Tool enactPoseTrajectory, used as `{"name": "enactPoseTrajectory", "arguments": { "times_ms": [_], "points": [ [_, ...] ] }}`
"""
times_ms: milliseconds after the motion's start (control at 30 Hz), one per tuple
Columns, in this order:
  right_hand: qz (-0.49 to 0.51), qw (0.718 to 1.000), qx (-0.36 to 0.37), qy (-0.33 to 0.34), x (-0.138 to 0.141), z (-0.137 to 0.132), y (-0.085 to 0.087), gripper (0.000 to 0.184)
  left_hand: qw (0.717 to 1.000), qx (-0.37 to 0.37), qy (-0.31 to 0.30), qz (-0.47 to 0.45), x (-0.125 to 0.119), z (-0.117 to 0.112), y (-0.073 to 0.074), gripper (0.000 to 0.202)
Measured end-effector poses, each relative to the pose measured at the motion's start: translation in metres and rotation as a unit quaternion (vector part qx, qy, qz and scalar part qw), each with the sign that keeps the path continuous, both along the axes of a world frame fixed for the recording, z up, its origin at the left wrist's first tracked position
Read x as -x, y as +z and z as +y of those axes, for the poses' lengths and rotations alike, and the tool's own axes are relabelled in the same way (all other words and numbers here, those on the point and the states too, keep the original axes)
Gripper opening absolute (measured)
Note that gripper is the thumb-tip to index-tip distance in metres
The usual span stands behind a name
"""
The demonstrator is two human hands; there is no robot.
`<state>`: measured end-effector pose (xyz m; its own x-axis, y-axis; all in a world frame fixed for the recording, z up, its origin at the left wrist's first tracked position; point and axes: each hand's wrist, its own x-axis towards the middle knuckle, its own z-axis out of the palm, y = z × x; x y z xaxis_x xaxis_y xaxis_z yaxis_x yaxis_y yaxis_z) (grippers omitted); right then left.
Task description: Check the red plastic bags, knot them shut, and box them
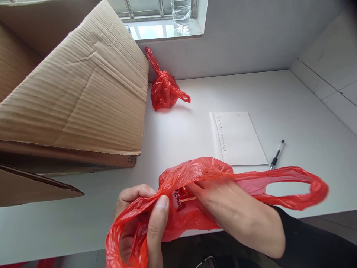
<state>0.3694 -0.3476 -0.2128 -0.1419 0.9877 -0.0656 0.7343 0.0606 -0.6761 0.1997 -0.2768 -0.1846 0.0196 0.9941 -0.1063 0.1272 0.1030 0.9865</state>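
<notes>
A thin red plastic bag (200,169) is spread at the front edge of the white table. My left hand (157,219) pinches its rim near one handle, thumb on the near side and fingers behind. Inside the bag's mouth is my right hand (225,203), reaching in from the right; its fingers are hidden by the bag, so their grip does not show. A small packet with dark printed characters (176,199) lies in the bag beside the right fingers. The bag's other handle (318,188) stretches out to the right over the right wrist.
An open cardboard box (111,85) stands on the left, flaps outward. Behind, a knotted red bag (164,91) sits against the wall. A notebook (240,139) and a pen (277,154) lie on the white table (178,137). A water bottle (181,15) stands on the windowsill.
</notes>
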Motion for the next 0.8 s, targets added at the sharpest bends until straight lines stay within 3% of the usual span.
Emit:
{"name": "enactPoseTrajectory", "arguments": {
  "times_ms": [100,167,333,433,533,600,700,800],
  "points": [
    [0.007,0.999,-0.034,0.042,-0.002,-0.012,-0.020,0.054,1.000,0.001,-0.017,0.009,0.000,-0.001,0.000,0.018],
    [-0.011,0.997,-0.048,0.055,-0.002,-0.016,-0.024,0.057,1.000,0.002,-0.016,0.014,0.003,0.000,0.000,0.019],
    [-0.158,0.983,0.092,0.002,0.002,-0.011,0.012,0.050,1.000,0.011,-0.006,0.014,0.010,0.002,0.000,0.020],
    [-0.216,0.976,0.040,-0.003,0.003,-0.013,0.030,0.049,0.999,0.014,-0.029,-0.004,0.010,0.002,-0.001,0.021],
    [-0.247,0.968,-0.036,0.010,0.005,-0.020,0.032,0.043,0.999,0.011,-0.043,-0.010,0.010,0.001,-0.002,0.021],
    [-0.276,0.960,-0.047,0.001,0.009,-0.021,0.028,0.037,0.999,0.010,-0.041,-0.003,0.010,-0.001,-0.001,0.020],
    [-0.316,0.949,0.011,-0.023,0.019,-0.014,0.023,0.025,0.999,0.012,-0.042,0.003,0.009,-0.002,0.000,0.021],
    [-0.303,0.951,0.062,0.008,0.028,-0.002,0.023,0.016,0.999,0.013,-0.039,0.009,0.007,-0.004,0.001,0.020]
  ]
}}
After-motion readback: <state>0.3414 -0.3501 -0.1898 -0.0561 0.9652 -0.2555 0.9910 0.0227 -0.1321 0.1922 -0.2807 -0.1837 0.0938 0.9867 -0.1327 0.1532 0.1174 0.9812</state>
